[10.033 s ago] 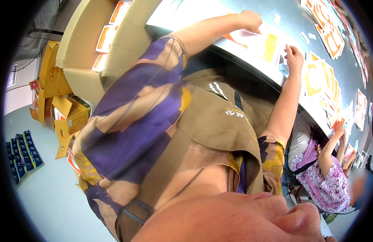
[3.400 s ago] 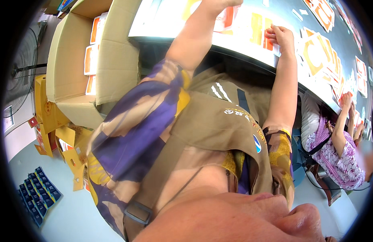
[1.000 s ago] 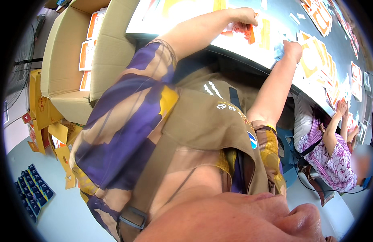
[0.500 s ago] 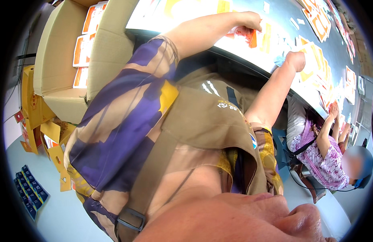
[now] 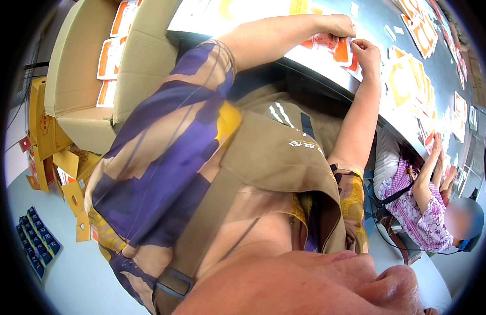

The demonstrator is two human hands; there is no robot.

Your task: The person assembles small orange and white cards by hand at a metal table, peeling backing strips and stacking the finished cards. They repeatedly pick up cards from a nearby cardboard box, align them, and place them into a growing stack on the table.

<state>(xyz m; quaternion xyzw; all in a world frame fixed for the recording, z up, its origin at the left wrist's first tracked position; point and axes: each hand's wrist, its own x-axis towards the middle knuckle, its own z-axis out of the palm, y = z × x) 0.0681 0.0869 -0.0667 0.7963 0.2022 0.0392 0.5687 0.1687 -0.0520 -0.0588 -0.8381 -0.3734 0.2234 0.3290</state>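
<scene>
My left hand [image 5: 337, 26] is closed at the table's near side, its fingertips down on the upper edge of an orange-and-white flat packet [image 5: 329, 48]. Just right of it, my right hand [image 5: 366, 55] has thumb and forefinger pinched together by the packet's right edge. Whatever is between those fingertips is too small to make out. The packet lies flat close to the front edge of the dark table [image 5: 374, 34], partly covered by my left fingers. Right of my right hand spreads an overlapping pile of yellow-orange and white flat packets [image 5: 411, 79], washed out by glare.
An open cardboard box [image 5: 77, 94] at left holds orange-and-white packets [image 5: 109, 58]. More packets [image 5: 419, 31] lie at the table's far side. Yellow cartons [image 5: 51, 131] and a dark blue printed sheet [image 5: 39, 241] are lower left. A co-worker [image 5: 421, 210] sits at right, hands at the table.
My right hand has moved left and away from the pale blue piece, up beside my left hand at the packet. My left hand has shifted slightly right.
</scene>
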